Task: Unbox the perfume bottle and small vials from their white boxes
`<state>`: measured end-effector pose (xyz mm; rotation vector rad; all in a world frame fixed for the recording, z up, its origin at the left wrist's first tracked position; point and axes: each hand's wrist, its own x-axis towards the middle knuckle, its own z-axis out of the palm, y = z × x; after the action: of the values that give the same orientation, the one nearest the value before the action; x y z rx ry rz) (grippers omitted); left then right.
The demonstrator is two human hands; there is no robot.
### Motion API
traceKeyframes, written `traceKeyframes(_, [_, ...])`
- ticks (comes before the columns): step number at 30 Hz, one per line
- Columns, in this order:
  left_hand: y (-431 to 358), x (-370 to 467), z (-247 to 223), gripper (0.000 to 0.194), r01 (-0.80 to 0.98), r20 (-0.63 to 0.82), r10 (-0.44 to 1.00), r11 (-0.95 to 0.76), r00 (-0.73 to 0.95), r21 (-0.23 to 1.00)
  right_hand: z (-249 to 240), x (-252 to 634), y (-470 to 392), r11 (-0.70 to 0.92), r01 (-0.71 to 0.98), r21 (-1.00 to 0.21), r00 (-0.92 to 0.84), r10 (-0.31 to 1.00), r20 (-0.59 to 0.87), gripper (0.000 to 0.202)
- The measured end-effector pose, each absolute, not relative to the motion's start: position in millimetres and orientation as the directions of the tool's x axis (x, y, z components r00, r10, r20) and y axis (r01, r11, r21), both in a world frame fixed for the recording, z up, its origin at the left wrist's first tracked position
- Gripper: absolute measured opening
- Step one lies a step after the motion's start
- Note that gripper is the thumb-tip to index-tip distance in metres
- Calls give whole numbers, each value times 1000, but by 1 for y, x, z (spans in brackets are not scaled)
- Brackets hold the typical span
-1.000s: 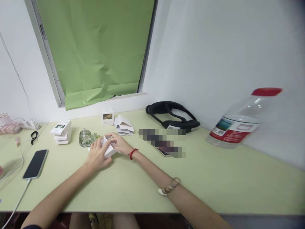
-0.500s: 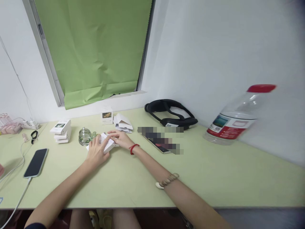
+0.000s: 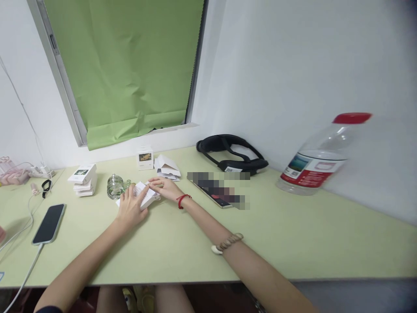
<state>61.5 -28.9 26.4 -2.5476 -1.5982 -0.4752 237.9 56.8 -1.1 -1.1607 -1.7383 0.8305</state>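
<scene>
A small white cardboard box [image 3: 149, 200] with printed text lies on the table, tilted toward the right. My left hand [image 3: 132, 206] grips it from the near left side, thumb along its top and fingers over the far edge. At the box's far right corner, my right hand [image 3: 164, 188] has its fingertips pinched together on the edge. Just beyond my left hand are a clear glass jar [image 3: 115, 187] and a small green glass piece beside it. Folded white cardboard [image 3: 167, 167] lies behind my right hand.
Stacked white boxes [image 3: 82, 179] and a plugged-in phone [image 3: 49, 224] are at left. A picture box [image 3: 145, 159] stands at the back. Rightward are a second phone [image 3: 211, 191], partly blurred out, a black headset [image 3: 232, 153] and a large plastic bottle [image 3: 312, 161].
The whole view has shifted slightly. Both hands stay on the white box, with only a slight change in finger position.
</scene>
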Motion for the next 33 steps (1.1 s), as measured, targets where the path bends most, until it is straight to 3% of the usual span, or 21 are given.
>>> traceKeyframes(7, [-30,57,24,69,908,278,878,-417,389,45,-16,241,64,320,258,-911,-233,936,263,27])
traceKeyframes(14, [-30,53,20,72,868,338,845,-479,415,132,-20,231,53,349,172,-921,-252,920,301,36])
traceKeyframes(22, [-31,54,23,58,868,315,880,-436,355,239,-22,223,49,343,172,-924,-285,915,286,33])
traceKeyframes(33, [-31,55,23,55,864,318,875,-445,365,235,-21,223,45,272,175,-946,-274,937,219,37])
